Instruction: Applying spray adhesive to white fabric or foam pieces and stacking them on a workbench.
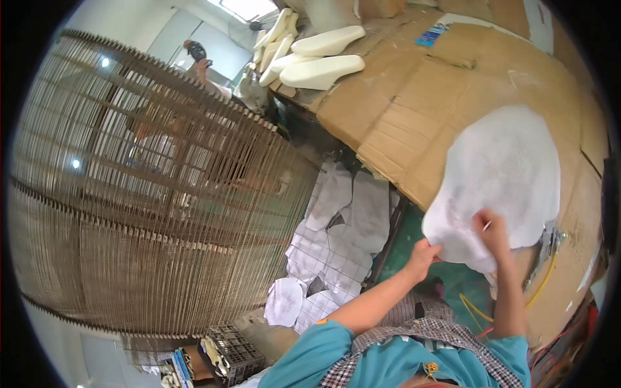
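Observation:
A large white sheet with an irregular rounded outline and faint pinkish-grey smudges (504,171) lies on the cardboard-covered table (414,123), its near end overhanging the edge. My left hand (422,258) is closed on the sheet's near left edge, thumb and fingers pinching it. Over the lower middle of the sheet is my right hand (493,234), its fingers curled together. A tiny white bit shows at those fingers, too small to name. Just right of this hand, a metal tool (550,242) with a yellow hose rests at the table edge.
Left of me rise stacked wire mesh racks (155,187). Similar white pieces (333,252) lie on a wire grid below the table. Cream foot-shaped forms (323,72) sit at the table's far left. A dark plastic crate (236,352) stands lower left. Another person (199,64) shows behind the racks.

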The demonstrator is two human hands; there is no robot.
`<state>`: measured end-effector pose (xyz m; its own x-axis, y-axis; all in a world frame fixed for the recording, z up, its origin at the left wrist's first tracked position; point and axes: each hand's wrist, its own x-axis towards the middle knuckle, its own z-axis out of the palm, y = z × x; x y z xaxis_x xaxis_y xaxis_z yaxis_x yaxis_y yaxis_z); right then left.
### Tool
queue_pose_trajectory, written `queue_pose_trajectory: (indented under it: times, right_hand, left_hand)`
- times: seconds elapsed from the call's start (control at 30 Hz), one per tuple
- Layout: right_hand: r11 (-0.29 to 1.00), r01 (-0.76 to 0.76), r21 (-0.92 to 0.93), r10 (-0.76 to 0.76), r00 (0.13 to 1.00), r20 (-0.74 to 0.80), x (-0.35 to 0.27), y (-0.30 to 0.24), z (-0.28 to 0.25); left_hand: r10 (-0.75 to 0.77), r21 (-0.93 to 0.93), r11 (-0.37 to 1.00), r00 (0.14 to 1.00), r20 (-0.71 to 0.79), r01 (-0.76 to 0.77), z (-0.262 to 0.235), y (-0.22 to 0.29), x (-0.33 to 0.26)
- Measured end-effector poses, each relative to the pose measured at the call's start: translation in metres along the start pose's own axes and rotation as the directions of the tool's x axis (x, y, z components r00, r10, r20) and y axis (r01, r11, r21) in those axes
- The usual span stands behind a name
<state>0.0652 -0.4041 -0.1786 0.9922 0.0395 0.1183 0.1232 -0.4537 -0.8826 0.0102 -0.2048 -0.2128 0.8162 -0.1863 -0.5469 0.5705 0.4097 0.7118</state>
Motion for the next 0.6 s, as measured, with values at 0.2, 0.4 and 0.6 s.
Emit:
queue_pose_trajectory:
  times: [0.2,0.4,0.6]
  right_hand:
    - [0.819,-0.395,-0.415,0.126,0.830,-0.543,0.059,0.144,-0.122]
    - [0.649,-0.489,-0.583,0.283,0.866,-0.413,0.100,0.186,-0.109]
    - [0.654,-0.315,-0.687,0.113,0.939,-0.324,0.107,0.221,-0.123]
  left_hand:
    - [0.062,-0.040,0.997,0.997,-0.044,-0.064,-0.037,0.021,-0.017]
    - [0.059,-0.066,0.995,0.978,-0.201,-0.074,-0.057,0.010,-0.018]
    - [0.088,-0.141,0.982,0.968,-0.235,-0.123,-0.060,0.005,-0.027]
